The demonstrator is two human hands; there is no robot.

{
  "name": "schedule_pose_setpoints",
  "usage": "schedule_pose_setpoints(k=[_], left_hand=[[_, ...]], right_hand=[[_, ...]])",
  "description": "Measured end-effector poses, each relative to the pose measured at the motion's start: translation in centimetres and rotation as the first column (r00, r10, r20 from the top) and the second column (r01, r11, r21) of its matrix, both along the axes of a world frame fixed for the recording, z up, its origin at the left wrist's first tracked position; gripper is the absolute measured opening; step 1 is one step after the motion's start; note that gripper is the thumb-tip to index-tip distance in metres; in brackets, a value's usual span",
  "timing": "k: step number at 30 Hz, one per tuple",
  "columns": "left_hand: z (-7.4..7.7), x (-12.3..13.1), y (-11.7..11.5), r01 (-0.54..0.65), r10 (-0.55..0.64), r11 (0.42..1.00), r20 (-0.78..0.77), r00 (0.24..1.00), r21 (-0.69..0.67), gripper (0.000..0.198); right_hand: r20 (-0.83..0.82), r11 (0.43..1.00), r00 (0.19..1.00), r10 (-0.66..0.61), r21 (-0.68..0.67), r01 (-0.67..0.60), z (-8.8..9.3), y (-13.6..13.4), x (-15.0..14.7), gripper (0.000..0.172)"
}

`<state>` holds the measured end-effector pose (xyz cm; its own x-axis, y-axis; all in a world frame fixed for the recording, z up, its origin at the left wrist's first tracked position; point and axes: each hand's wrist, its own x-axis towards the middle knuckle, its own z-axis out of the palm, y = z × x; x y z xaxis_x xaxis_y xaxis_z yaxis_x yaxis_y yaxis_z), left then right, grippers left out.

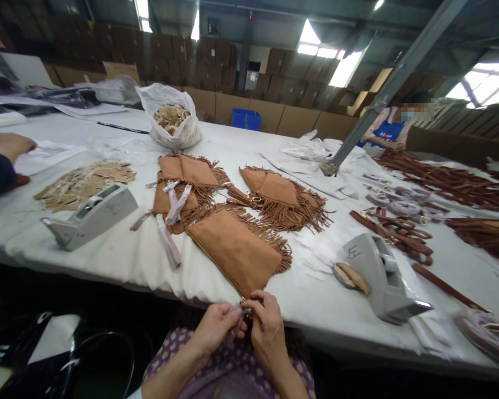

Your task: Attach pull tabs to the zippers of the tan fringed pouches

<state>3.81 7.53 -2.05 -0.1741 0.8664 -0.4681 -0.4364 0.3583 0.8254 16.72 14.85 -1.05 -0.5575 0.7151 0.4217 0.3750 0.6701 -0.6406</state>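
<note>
A tan bag (237,249) with brown fringe along its far side lies at the table's front edge, one corner pointing at me. Below that corner my left hand (216,327) pinches a small strip in clear film, which looks like a wrapped zipper pull. My right hand (268,327) is closed at the bag's corner, its fingertips around the small metal end of the pull. The fingers partly hide these pieces. Just behind lie more fringed bags (197,169), with film-wrapped strips (169,241) on them, and another fringed bag (278,188) to the right.
Tape dispensers stand left (95,216) and right (378,277). A pile of tan pieces (85,185) and a plastic bag (183,133) are farther back. Brown straps (395,233) lie right. A metal post (370,116) rises from the table. Co-workers are at far left and right.
</note>
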Motion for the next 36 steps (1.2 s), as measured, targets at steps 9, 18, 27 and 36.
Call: schedule_pose_setpoints(k=[9,18,27,36], left_hand=[[0.6,1.0,0.7,-0.114,0.115,0.992,0.012,0.993,-0.058,0.068],[1.7,0.9,0.2,-0.031,0.028,0.999,0.061,0.998,0.043,0.05],[0.6,0.8,-0.1,-0.133,0.132,0.991,0.1,0.986,0.012,0.043],[-0.7,0.6,0.5,-0.222,0.222,0.974,0.002,0.975,-0.04,0.055]], right_hand=[[-0.047,0.977,0.993,0.104,-0.184,-0.111,1.3,0.5,0.3,0.021],[-0.022,0.935,0.998,0.06,-0.349,-0.064,2.1,1.0,-0.3,0.02],[0.357,0.991,0.925,-0.129,0.005,0.136,1.8,-0.7,-2.0,0.017],[0.096,0.978,0.987,-0.126,-0.157,0.14,2.2,0.3,-1.1,0.023]])
